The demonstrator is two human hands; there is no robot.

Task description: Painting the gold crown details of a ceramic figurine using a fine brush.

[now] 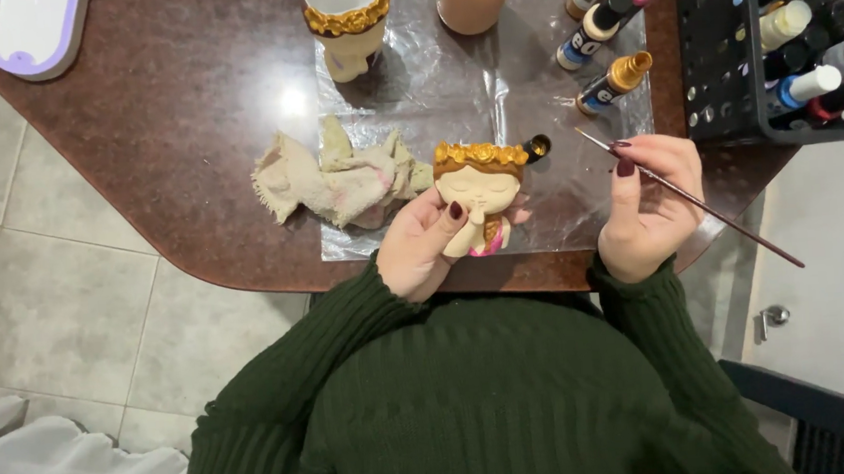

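head view: our left hand (420, 242) grips the figurine (480, 194), its crown already gold, body mostly bare; our right hand (645, 204) pinches the brush (701, 205).

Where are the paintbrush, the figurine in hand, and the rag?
paintbrush (685, 194), head view, mid-handle beside the right hand (649, 211)
figurine (480, 190), head view, on its face, held by the left hand (421, 247)
rag (337, 178), head view, on its crumpled middle

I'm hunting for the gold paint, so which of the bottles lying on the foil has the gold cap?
The paint bottle lying nearest the right hand, lowest of the loose bottles on the foil. Its cap is shiny gold; the other bottles above it have black or brownish caps.
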